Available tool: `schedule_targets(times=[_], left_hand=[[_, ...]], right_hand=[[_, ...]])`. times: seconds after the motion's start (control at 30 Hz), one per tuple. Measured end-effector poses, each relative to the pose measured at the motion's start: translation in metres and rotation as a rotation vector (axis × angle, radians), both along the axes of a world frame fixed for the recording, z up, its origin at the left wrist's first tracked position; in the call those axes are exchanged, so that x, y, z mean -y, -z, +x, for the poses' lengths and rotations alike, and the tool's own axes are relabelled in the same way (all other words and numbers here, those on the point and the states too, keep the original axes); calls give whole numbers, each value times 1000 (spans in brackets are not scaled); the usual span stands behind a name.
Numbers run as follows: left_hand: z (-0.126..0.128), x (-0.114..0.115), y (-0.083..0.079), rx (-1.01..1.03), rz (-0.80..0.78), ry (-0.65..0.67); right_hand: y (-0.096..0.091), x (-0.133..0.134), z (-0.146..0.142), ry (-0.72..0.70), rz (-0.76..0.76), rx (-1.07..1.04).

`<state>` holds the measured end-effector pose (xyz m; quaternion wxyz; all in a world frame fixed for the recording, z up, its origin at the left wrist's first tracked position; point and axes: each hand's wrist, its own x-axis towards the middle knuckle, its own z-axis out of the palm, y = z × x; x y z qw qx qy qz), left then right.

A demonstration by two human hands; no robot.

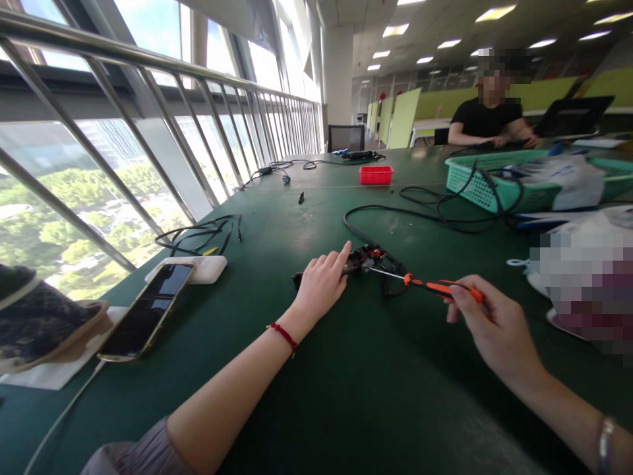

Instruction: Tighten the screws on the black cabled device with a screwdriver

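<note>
Left hand (321, 285): loosely curled, index finger stretched onto the small black device (370, 256), not closed around it.
Right hand (494, 330): fingers pinch the orange screwdriver (440, 287).
Screwdriver tip: left of this grip, at the device.
Device: lies just beyond the left fingertips.

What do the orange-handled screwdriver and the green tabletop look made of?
Orange-handled screwdriver in the right hand: handle matte, likely moulded plastic; thin shaft shines, likely steel. Dark green tabletop: smooth, soft window reflections, pale scuffs; perhaps laminate or a mat, unclear.
</note>
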<state>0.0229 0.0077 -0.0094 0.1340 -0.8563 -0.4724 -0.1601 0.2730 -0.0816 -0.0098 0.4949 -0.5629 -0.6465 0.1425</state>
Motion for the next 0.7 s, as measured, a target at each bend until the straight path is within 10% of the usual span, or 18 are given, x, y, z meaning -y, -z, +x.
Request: schedule_targets(times=[0.7], left_hand=[[0,1,-1,-84,7,-129]], right_hand=[[13,-5,-3,-110,-70,-224]])
